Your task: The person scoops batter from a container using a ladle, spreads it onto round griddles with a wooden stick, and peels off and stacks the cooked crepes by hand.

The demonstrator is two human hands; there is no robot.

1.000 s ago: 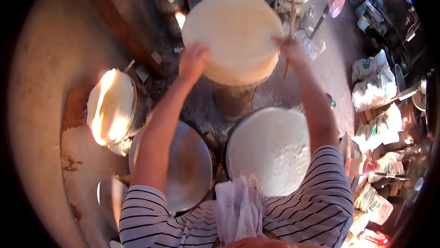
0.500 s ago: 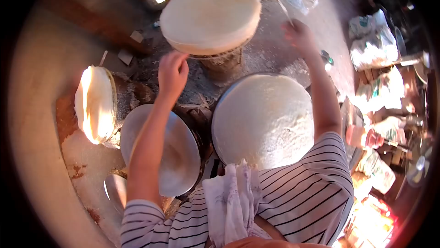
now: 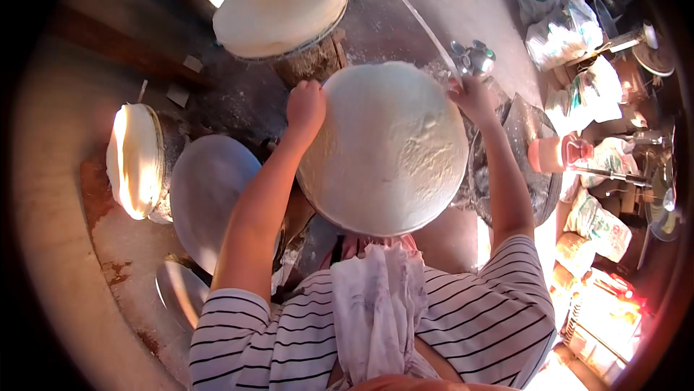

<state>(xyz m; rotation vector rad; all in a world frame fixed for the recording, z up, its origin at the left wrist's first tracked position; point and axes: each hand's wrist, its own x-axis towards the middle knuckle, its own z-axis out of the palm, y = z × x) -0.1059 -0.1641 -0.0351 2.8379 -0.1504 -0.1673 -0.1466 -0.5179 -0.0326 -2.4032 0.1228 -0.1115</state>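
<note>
In the head view, a large round whitish disc (image 3: 376, 167) with a wrinkled patch on its right side is in front of my torso. My left hand (image 3: 306, 110) is closed on its upper left rim, knuckles up. At the upper right rim is my right hand (image 3: 473, 100), closed around the end of a long thin pale stick (image 3: 416, 15); it also seems to touch the disc, though its fingertips are hidden. Beyond the disc, a thick stack of pale round sheets (image 3: 282, 7) rests on a rough stump-like base (image 3: 314, 58).
A dark round base (image 3: 535, 130) stands to the right. On the left are a grey round plate (image 3: 210, 188), a smaller plate (image 3: 181, 290) and another pale stack (image 3: 137, 163). Plastic bags (image 3: 564, 33) and a pink-capped container (image 3: 557, 154) line the right side.
Both hands have come back from the far stack to the disc's rim. The disc has shifted left and up off the right side, exposing the dark base. The stick stays in my right hand.
</note>
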